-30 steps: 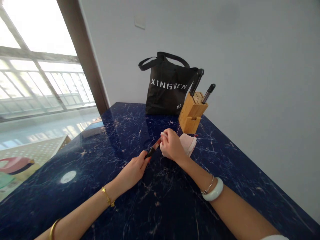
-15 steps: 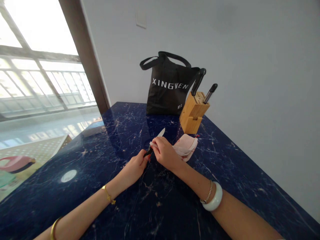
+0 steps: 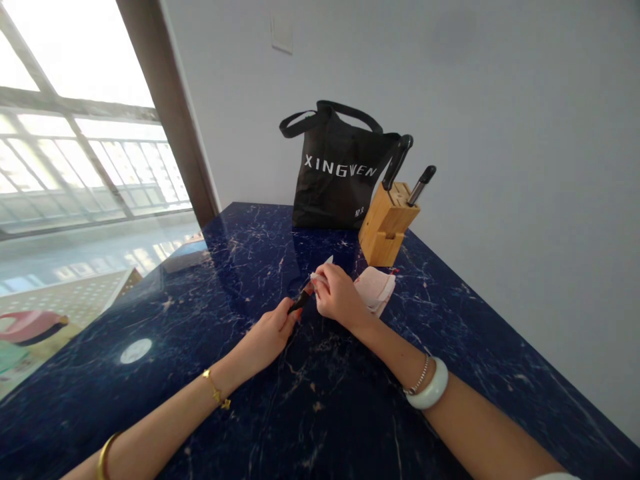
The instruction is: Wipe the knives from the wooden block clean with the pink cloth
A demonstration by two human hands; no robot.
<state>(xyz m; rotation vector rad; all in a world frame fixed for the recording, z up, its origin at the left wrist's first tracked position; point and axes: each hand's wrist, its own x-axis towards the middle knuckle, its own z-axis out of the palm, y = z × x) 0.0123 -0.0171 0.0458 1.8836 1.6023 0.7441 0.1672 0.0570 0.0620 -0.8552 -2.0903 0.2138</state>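
My left hand (image 3: 274,331) is closed round the black handle of a knife (image 3: 301,299), whose blade points away from me and slightly right. Folded over the blade is a pale pink-and-white cloth (image 3: 374,287), pinched in the fingers of my right hand (image 3: 339,295). Only the blade's tip shows past those fingers; the middle of the blade is hidden by the cloth and hand. The rest of the cloth trails to the right over the tabletop.
A wooden knife block (image 3: 384,230) holding two black-handled tools stands beyond the cloth. Behind it a black tote bag (image 3: 330,177) leans near the wall. All rests on a dark blue marbled table (image 3: 225,267). A perforated cream basket (image 3: 107,293) sits lower left, beyond the table edge.
My right hand has slid a little along the blade toward the tip, taking the cloth with it, so less of the tip shows. My left hand has hardly moved.
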